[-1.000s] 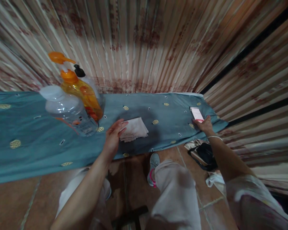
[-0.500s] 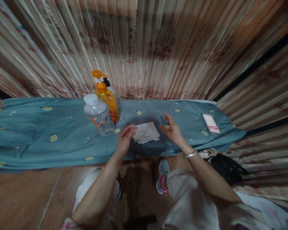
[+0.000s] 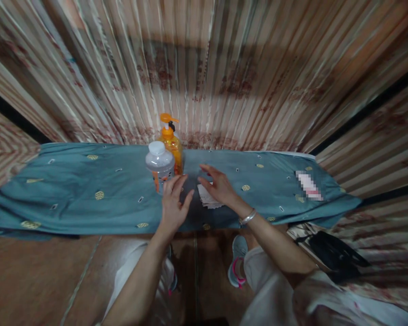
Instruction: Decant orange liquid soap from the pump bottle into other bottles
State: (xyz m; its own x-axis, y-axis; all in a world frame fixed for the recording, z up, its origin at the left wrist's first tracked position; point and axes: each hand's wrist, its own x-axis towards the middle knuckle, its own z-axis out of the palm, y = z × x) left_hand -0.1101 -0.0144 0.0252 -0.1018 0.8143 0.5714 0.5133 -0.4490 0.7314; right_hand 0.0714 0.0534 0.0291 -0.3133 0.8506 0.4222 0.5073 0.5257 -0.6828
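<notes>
My left hand (image 3: 176,201) is open, fingers apart, just in front of a clear plastic bottle (image 3: 159,164) with a white cap; whether it touches the bottle I cannot tell. Over a small stack of whitish cloth or paper (image 3: 209,199) hovers my right hand (image 3: 221,185), open and holding nothing, with a silver bangle at the wrist. It hides part of the stack. An orange pump bottle (image 3: 174,151) stands right behind the clear one. Behind it, the black top (image 3: 172,126) of another container shows.
A teal cloth with pineapple prints (image 3: 119,213) covers the long narrow table. A pixelated pinkish item (image 3: 308,185) lies at its right end. Pleated curtains (image 3: 190,81) hang behind. Below right is a black bag (image 3: 336,251).
The view has shifted left, so the bottles appear further right. My right hand has moved left over the stack, and my left hand has moved from the stack's edge toward the clear bottle.
</notes>
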